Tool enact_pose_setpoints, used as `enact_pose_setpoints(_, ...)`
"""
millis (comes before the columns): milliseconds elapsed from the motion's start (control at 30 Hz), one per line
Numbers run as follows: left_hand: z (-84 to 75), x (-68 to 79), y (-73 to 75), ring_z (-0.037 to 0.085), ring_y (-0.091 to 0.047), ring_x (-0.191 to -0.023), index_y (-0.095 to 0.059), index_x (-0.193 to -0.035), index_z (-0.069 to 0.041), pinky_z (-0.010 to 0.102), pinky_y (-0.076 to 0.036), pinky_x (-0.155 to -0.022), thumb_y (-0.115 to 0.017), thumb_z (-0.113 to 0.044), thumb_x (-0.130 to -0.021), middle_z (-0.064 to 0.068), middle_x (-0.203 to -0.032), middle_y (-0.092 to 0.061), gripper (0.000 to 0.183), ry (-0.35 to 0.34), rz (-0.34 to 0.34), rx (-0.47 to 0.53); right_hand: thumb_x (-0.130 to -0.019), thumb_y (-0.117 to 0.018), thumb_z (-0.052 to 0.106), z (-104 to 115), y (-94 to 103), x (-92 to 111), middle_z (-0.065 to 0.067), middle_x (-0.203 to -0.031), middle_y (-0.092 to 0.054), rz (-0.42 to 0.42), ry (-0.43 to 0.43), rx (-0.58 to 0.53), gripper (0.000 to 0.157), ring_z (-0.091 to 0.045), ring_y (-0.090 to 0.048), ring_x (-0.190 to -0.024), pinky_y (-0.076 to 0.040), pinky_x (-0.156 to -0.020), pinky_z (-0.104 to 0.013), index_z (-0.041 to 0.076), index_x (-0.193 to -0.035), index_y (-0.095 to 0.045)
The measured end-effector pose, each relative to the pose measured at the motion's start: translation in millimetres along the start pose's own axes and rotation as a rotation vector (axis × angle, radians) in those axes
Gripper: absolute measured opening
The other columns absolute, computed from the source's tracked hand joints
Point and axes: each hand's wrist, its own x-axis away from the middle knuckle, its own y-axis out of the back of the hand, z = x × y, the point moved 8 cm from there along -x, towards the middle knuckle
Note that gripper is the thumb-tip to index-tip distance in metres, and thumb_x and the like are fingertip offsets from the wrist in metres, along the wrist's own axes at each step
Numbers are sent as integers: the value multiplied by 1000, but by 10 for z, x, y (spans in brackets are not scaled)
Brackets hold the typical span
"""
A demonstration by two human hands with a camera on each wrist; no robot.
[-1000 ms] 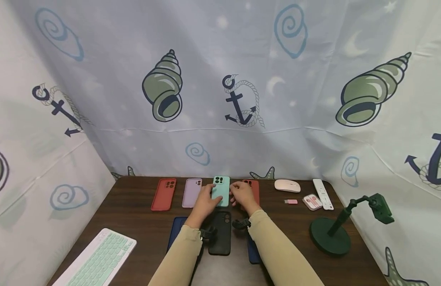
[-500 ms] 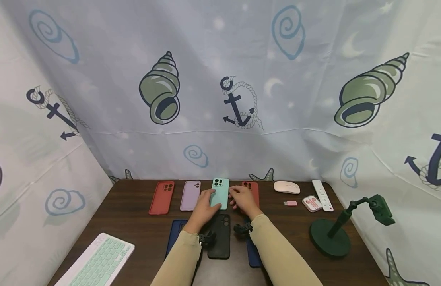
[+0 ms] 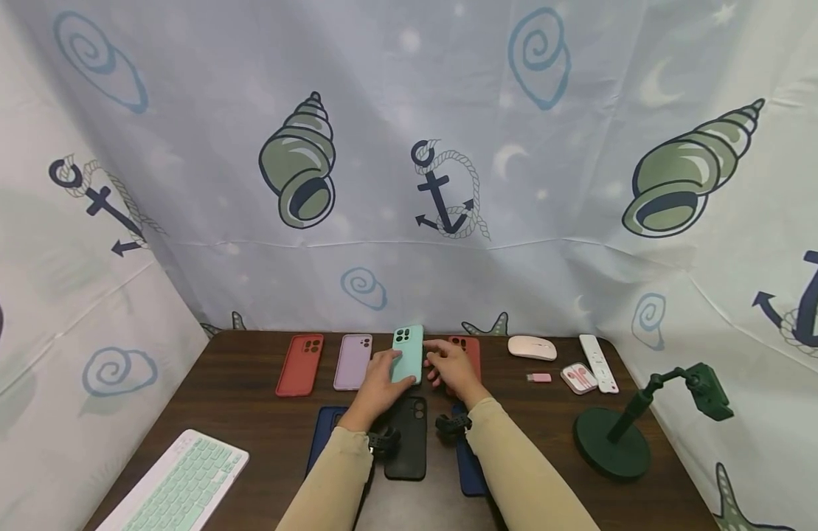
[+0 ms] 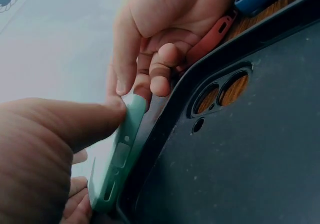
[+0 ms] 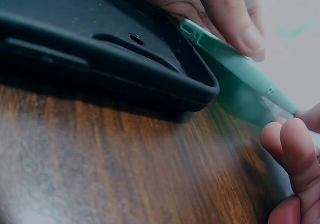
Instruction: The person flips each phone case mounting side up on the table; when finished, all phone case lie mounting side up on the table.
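Observation:
A mint-green phone case (image 3: 409,358) is at the back middle of the table, its near end raised off the wood in the right wrist view. My left hand (image 3: 378,387) grips it, thumb at the near short edge and fingers along the left side. Fingertips of my right hand (image 3: 451,366) pinch the case's near right corner, as the left wrist view shows; the other fingers are curled below. Under my wrists lies a black phone case (image 3: 409,442), its open side facing up in the left wrist view (image 4: 235,154). My right hand partly covers a red phone case (image 3: 473,354).
Left of my hands lie another red case (image 3: 300,365) and a lilac case (image 3: 352,361). Blue cases (image 3: 325,428) sit by both forearms. A keyboard (image 3: 183,479) is front left; a mouse (image 3: 532,347), remote (image 3: 598,363), earphone box (image 3: 578,377) and green stand (image 3: 611,441) are right.
The mint-green case has tilted and shifted slightly left and back, its far end lifting a little in the head view. Both hands stay at its edges with small finger movements.

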Motion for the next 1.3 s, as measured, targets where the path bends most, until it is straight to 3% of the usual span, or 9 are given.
enact_pose_setpoints(233, -22, 9, -4, 36, -40, -134, -54, -143, -14, 57, -42, -105, -75, -48, -89, 18, -150, -41, 67, 3, 16, 20, -96, -71, 30, 15, -3, -4, -19, -98, -67, 3, 20, 3, 45, -34, -70, -72, -59, -55, -37, 24, -140, -62)
enact_pose_setpoints(567, -53, 11, 2, 35, -42, -125, -49, -142, -14, 53, -43, -99, -76, -52, -86, 19, -145, -41, 73, 34, -14, -11, -95, -71, 36, 49, -23, 31, -14, -102, -70, 36, 21, 0, 51, -30, -70, -75, -61, -64, -38, 29, -144, -58)
enact_pose_setpoints(733, -59, -8, -5, 35, -42, -126, -50, -140, -13, 53, -44, -100, -75, -47, -88, 19, -146, -42, 67, 60, -14, -4, -97, -69, 32, 59, 11, 14, -20, -103, -68, -1, 36, -27, 49, -25, -69, -70, -61, -61, -38, 24, -144, -58)
enact_pose_setpoints(1000, -135, -29, 59, 38, -53, -123, -51, -141, -4, 56, -46, -100, -69, -34, -94, 25, -143, -49, 58, 107, 4, 59, -101, -62, 16, 14, 16, -1, -30, -108, -70, -16, 13, -75, 37, -28, -69, -69, -59, -57, -35, 1, -135, -60)
enact_pose_setpoints(1167, -163, -27, 128, 38, -58, -123, -53, -141, -6, 56, -47, -101, -65, -30, -96, 23, -141, -57, 53, 148, 9, 103, -102, -61, 16, -7, -12, 0, -28, -110, -71, 6, 2, -48, 34, -32, -69, -72, -59, -56, -37, -1, -132, -63)
enact_pose_setpoints(1300, -209, -8, 238, 36, -61, -118, -59, -137, -9, 53, -48, -97, -65, -24, -95, 19, -134, -64, 44, 147, -54, 142, -102, -61, 19, -17, -22, 8, -24, -109, -73, 11, -15, -27, 32, -25, -69, -70, -58, -55, -33, 1, -129, -65)
